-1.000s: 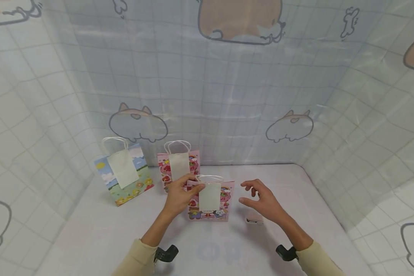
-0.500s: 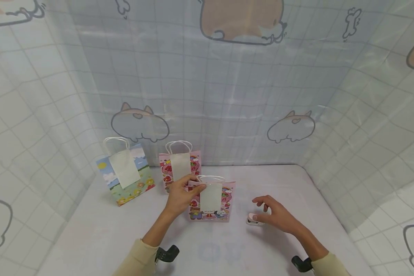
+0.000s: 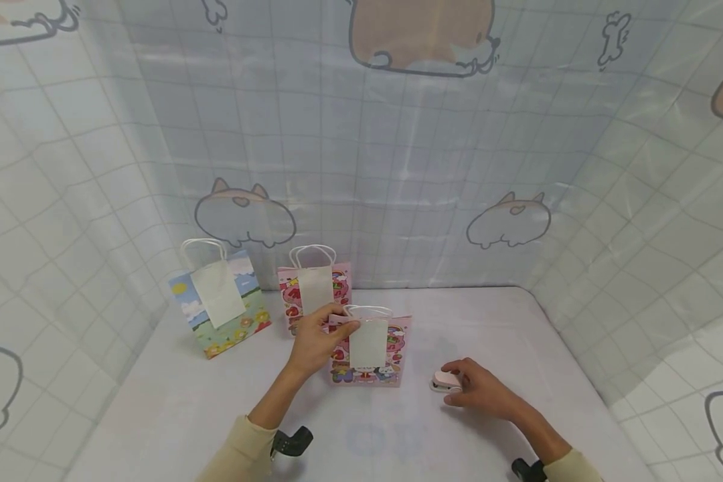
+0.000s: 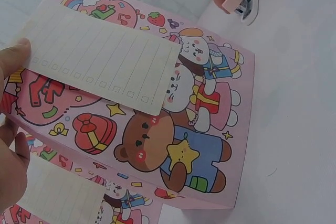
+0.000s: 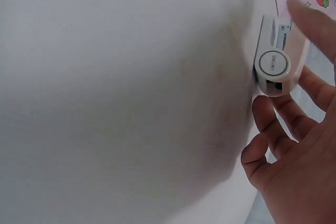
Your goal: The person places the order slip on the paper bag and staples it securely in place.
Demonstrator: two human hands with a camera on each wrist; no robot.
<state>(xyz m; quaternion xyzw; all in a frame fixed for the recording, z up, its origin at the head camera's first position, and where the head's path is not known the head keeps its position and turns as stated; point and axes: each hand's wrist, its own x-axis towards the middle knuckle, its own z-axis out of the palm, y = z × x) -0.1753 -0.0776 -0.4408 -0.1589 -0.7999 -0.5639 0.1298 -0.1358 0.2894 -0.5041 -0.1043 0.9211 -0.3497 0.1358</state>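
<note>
My left hand (image 3: 315, 341) pinches the upper left edge of a pink cartoon paper gift bag (image 3: 393, 375), thumb in front and fingers behind. A lined white sheet (image 4: 105, 56) lies against the bag's front under its white handles, and the thumb touches the sheet's edge. To the right, a small pink and white stapler (image 3: 446, 381) rests on the table. My right hand (image 3: 485, 393) is right at it, with the thumb and fingers spread around its near end. In the right wrist view, the stapler (image 5: 275, 61) shows its round white pivot cap.
Behind the held bag stands a second pink gift bag (image 3: 290, 294) with a white sheet on its front. A blue and green landscape gift bag (image 3: 253, 308) leans at the back left. Patterned sheeting (image 3: 385, 167) walls the white table (image 3: 476, 321) at the back and sides.
My right hand has moved right and down from beside the bag to the stapler, its fingers now spread around it. My left hand keeps its pinch on the bag.
</note>
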